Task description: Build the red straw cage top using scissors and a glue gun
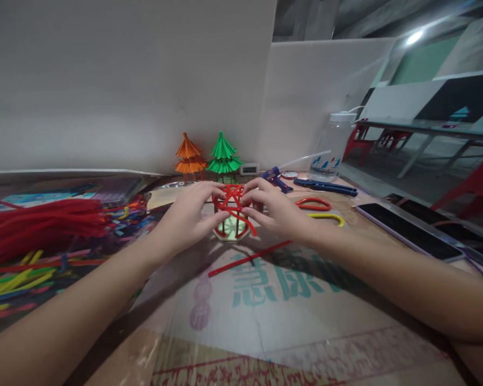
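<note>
Both hands meet at a small red pipe-cleaner frame (234,194) with dark posts, standing on a pale base (231,231) in the middle. My left hand (195,210) grips its left side between thumb and fingers. On the right side, my right hand (271,206) has its fingers closed at the red top. A loose red end hangs down from the frame between the hands. Below it, a straight red pipe cleaner (245,259) lies on the printed cardboard (241,327).
Orange (189,155) and green (224,155) pagoda models stand behind. Red pipe cleaners (44,222) and colourful pieces lie left. Rightward are a glue gun (277,178), pliers (326,186), red-and-yellow handles (314,203), a bottle (330,147) and phones (406,230).
</note>
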`<control>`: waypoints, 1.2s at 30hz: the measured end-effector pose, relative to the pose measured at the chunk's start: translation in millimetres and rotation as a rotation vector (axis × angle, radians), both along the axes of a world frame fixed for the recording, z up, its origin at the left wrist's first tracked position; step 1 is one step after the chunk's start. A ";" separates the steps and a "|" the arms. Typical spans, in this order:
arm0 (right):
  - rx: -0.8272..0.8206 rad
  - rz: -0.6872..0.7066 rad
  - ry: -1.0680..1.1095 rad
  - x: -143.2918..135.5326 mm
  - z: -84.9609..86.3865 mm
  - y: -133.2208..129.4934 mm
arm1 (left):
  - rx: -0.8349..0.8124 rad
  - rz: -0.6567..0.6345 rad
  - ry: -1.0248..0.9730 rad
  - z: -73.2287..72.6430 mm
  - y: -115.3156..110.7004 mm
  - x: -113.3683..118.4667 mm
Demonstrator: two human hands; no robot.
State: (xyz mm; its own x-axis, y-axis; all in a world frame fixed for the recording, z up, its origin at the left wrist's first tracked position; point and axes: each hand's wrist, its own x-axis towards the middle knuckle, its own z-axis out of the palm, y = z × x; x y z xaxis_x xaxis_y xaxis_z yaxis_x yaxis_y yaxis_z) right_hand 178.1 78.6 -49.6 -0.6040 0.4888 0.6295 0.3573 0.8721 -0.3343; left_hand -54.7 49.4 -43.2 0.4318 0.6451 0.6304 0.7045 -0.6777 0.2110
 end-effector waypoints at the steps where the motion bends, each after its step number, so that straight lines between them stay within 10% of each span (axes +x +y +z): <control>1: 0.009 -0.005 -0.002 -0.1 0.2 -1.2 | 0.019 0.003 0.002 -0.3 -0.9 1.1; 14: 0.020 -0.016 -0.019 -3.5 1.8 -11.3 | 0.206 -0.005 0.159 -2.2 -10.4 9.9; 36: -0.013 -0.008 -0.058 -2.5 4.9 -14.9 | -0.085 -0.072 -0.078 -3.1 -14.5 18.8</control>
